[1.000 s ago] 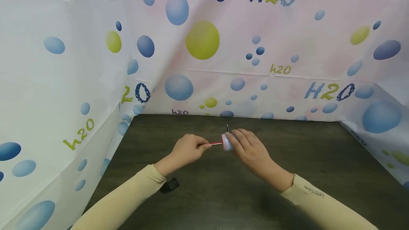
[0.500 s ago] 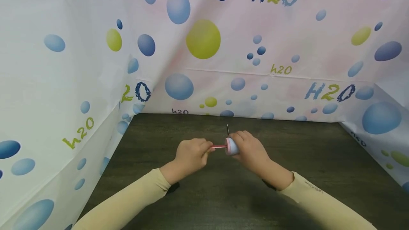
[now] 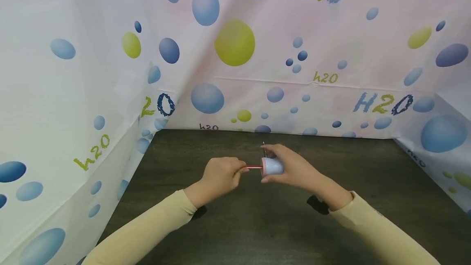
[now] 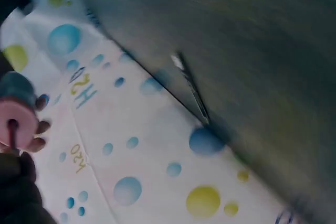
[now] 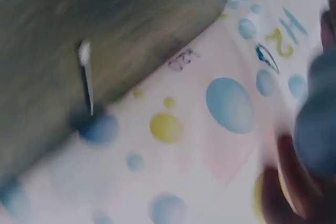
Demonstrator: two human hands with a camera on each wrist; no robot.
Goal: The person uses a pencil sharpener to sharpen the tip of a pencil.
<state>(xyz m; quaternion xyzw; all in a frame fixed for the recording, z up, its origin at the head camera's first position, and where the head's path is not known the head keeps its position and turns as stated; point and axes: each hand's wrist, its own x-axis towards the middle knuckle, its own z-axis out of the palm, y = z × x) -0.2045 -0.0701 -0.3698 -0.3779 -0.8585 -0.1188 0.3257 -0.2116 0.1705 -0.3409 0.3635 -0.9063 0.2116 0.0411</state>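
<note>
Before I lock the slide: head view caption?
Left hand holds a red pencil in the pencil sharpener the right hand curves around.

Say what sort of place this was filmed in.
Probably a small makeshift filming booth, though the wider room is out of view. A creased sheet printed with bubbles and "H2O" lettering closes off the back and both sides of a dark tabletop.

The left hand [image 3: 217,178] hides the left end of the red rod [image 3: 254,167] in its grip; the right hand [image 3: 299,168] covers the right end of the pale blue cylinder [image 3: 273,166]. The slim metal tool [image 4: 191,88] is too blurred to identify.
</note>
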